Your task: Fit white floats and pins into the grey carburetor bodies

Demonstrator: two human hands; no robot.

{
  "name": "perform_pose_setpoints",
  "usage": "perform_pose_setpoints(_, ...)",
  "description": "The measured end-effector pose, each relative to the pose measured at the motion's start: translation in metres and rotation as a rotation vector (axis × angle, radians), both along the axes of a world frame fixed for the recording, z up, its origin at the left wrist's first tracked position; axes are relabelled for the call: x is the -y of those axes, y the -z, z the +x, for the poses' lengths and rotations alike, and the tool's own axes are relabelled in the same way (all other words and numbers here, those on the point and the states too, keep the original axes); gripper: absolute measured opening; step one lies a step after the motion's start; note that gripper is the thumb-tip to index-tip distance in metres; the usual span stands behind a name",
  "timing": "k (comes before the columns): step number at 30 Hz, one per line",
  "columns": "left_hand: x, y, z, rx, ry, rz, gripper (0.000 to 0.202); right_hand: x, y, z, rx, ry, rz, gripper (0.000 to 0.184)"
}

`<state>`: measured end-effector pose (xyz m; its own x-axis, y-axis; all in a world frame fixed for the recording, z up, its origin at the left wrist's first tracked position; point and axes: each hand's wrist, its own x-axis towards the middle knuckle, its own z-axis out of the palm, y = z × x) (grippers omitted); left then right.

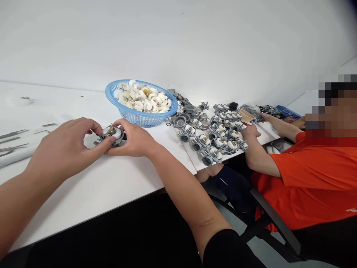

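A grey metal carburetor (pixel 111 134) with a white float and a brass-coloured part on top is held just above or on the white table. My left hand (pixel 69 143) closes on its near left side with thumb and fingers. From the right, my right hand (pixel 135 139) wraps round the same carburetor, thumb and fingers at its edge. Parts of its body are hidden by my fingers. Behind my hands stands a blue plastic basket (pixel 142 118) heaped with white floats (pixel 141 97).
Several carburetors with white floats (pixel 220 139) stand to the right, near a black rubber ring (pixel 168 124). Thin metal tools (pixel 12 134) and a white rod (pixel 16 158) lie at the left. A co-worker in an orange shirt (pixel 312 167) sits at the right, arms over the table.
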<state>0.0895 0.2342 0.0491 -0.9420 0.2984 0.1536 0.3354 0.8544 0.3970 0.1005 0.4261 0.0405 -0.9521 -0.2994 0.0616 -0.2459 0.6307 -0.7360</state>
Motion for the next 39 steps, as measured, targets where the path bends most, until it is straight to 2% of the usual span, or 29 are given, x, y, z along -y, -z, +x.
perform_pose_setpoints(4,0.0,0.002,-0.002,-0.012,0.016,-0.014,0.038,0.0,0.001,-0.001,0.001,0.006,-0.007,0.071)
perform_pose_setpoints(16,0.004,0.01,-0.008,-0.04,0.007,-0.024,0.041,-0.001,0.001,-0.002,-0.044,-0.002,0.032,0.064)
perform_pose_setpoints(24,0.015,0.036,-0.027,-0.201,0.026,-0.016,0.041,0.0,0.001,-0.001,-0.067,0.006,0.069,0.063)
perform_pose_setpoints(27,0.017,0.042,-0.03,-0.238,0.036,-0.011,0.042,0.0,0.002,-0.002,-0.075,0.016,0.08,0.062)
perform_pose_setpoints(33,0.01,0.036,-0.025,-0.32,0.058,0.021,0.047,0.001,0.005,-0.003,-0.064,0.032,0.074,0.067)
perform_pose_setpoints(39,0.008,0.029,-0.019,-0.286,0.04,0.111,0.054,0.0,0.004,0.002,-0.023,0.085,-0.001,0.077)
